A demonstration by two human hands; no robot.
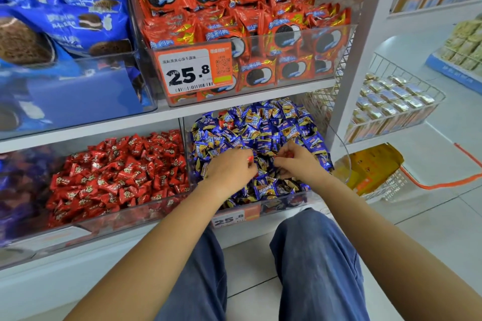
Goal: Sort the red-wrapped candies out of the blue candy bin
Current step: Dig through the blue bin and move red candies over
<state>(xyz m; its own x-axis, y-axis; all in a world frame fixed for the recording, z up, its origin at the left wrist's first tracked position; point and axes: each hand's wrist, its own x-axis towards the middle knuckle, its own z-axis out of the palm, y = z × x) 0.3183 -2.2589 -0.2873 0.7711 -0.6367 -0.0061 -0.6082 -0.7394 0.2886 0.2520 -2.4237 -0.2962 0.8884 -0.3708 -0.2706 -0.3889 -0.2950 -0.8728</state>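
Head view: red candy (250, 158) in left grip (229, 168)

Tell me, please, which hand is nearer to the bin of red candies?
The left hand. It is in the blue candy bin close to the side next to the red candy bin; the right hand is further right in the blue bin.

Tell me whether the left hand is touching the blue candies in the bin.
Touching. The head view shows the left hand resting down in the pile of blue candies, fingers buried among the wrappers.
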